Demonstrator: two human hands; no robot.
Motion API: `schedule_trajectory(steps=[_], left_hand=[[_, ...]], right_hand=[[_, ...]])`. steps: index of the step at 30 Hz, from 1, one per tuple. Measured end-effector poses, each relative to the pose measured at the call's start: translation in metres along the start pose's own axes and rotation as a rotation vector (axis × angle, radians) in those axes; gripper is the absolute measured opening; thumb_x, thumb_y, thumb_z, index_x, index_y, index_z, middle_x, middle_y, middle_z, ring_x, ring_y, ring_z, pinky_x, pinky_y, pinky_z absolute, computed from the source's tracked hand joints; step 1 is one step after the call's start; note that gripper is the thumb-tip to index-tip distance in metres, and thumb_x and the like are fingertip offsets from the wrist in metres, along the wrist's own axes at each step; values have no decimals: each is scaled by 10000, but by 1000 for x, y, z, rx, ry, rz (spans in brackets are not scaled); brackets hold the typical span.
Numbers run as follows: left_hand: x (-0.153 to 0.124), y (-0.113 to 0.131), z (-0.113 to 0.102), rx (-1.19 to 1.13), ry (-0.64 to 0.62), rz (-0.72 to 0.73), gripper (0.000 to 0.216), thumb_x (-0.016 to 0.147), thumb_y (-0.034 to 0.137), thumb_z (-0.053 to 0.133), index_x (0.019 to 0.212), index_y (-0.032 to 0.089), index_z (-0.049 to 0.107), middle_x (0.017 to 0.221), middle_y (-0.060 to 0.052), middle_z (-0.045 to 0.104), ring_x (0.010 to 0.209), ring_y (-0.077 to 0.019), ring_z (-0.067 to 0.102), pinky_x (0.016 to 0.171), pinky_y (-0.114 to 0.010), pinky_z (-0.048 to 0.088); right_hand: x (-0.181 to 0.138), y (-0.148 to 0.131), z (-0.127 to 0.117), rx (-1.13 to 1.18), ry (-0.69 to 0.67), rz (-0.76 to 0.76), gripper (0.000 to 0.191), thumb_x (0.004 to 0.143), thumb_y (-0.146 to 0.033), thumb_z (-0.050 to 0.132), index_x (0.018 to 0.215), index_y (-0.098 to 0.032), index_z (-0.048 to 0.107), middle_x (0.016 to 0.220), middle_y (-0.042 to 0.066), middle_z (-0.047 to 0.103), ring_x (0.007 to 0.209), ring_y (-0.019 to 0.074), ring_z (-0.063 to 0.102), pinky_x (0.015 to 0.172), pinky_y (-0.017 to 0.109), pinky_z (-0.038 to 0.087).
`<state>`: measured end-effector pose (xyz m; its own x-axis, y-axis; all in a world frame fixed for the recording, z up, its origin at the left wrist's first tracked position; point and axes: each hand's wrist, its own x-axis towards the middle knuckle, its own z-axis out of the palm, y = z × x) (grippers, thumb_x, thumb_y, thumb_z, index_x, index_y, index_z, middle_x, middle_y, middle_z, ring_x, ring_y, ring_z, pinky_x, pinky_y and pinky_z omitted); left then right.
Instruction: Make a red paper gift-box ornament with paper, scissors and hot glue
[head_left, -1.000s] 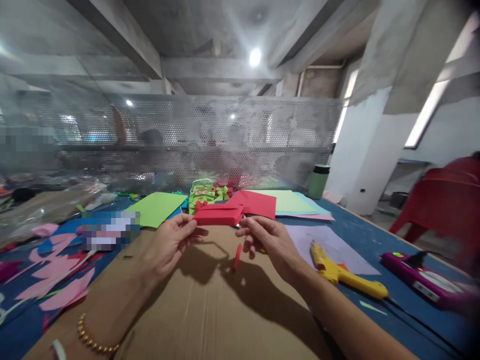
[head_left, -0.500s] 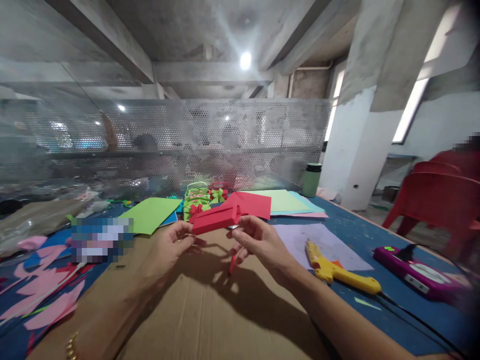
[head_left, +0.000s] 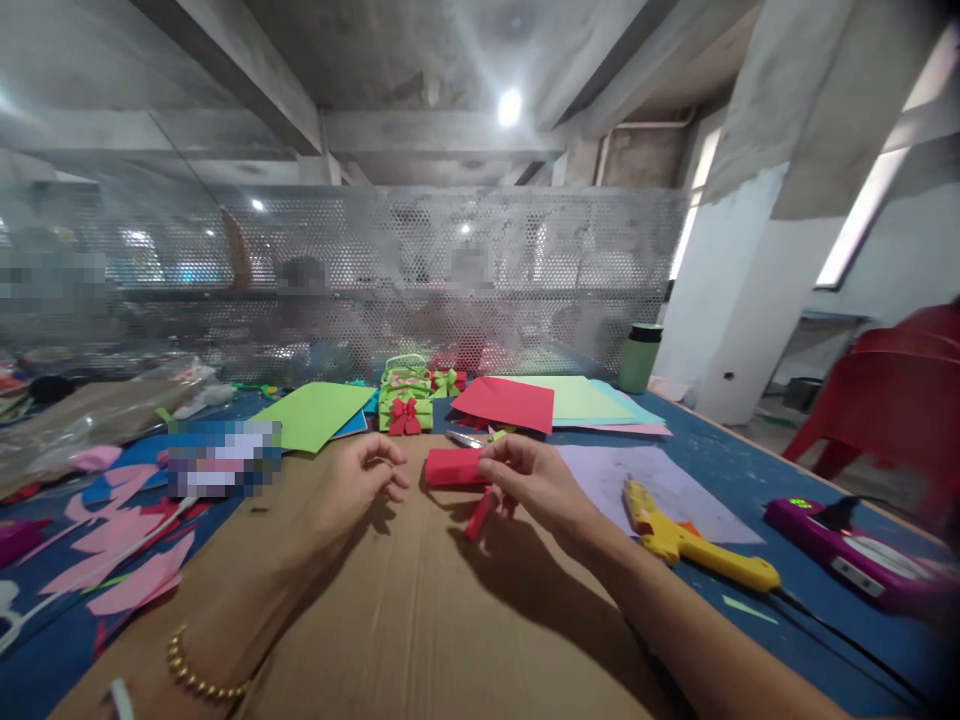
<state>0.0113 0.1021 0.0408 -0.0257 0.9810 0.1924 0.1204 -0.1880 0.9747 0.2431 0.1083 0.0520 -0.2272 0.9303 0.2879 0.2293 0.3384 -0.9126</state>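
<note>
My right hand (head_left: pixel 529 480) pinches the right end of a small folded red paper (head_left: pixel 450 467) that rests on the brown cardboard sheet (head_left: pixel 420 620). A narrow red paper strip (head_left: pixel 478 517) sticks out below the same hand's fingers. My left hand (head_left: pixel 358 482) lies on the cardboard just left of the folded paper. Its fingers are loosely curled, apart from the paper, with nothing in them. A gold bead bracelet is on my left wrist.
A yellow glue gun (head_left: pixel 697 552) and a purple device (head_left: pixel 847 562) lie to the right on the blue table. Behind are coloured paper sheets (head_left: pixel 506 402), small green boxes with red bows (head_left: pixel 406 405), scissors (head_left: pixel 465 438) and a green cup (head_left: pixel 639 362). Pink paper cut-outs (head_left: pixel 120 560) lie at left.
The folded red paper has come down from the air onto the cardboard. My left hand has let go of it; my right hand still holds its end.
</note>
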Motion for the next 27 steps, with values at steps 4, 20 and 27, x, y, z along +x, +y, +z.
schedule_trajectory(steps=[4, 20, 27], left_hand=[[1, 1, 0, 70, 42, 25, 155, 705, 209, 579, 851, 164, 607, 669, -9, 652, 495, -122, 589, 474, -211, 458], [26, -34, 19, 450, -362, 440, 665, 694, 127, 639, 1349, 230, 589, 1448, -121, 518, 1299, -324, 488, 1119, -472, 351], [21, -8, 10, 169, -409, 326, 440, 798, 195, 620, 1234, 197, 677, 1231, -145, 690, 1103, -265, 657, 953, -401, 506]], right_hand=[[11, 3, -23, -121, 172, -82, 266, 866, -459, 560, 817, -198, 567, 562, -43, 551, 455, 114, 515, 433, 239, 419], [19, 27, -24, -564, -190, -379, 277, 856, -162, 583, 1092, -239, 706, 1199, 103, 697, 1129, 261, 613, 1028, 498, 433], [25, 16, -22, -386, -84, -194, 241, 966, -317, 448, 1005, -167, 632, 909, 94, 731, 693, 171, 683, 662, 345, 583]])
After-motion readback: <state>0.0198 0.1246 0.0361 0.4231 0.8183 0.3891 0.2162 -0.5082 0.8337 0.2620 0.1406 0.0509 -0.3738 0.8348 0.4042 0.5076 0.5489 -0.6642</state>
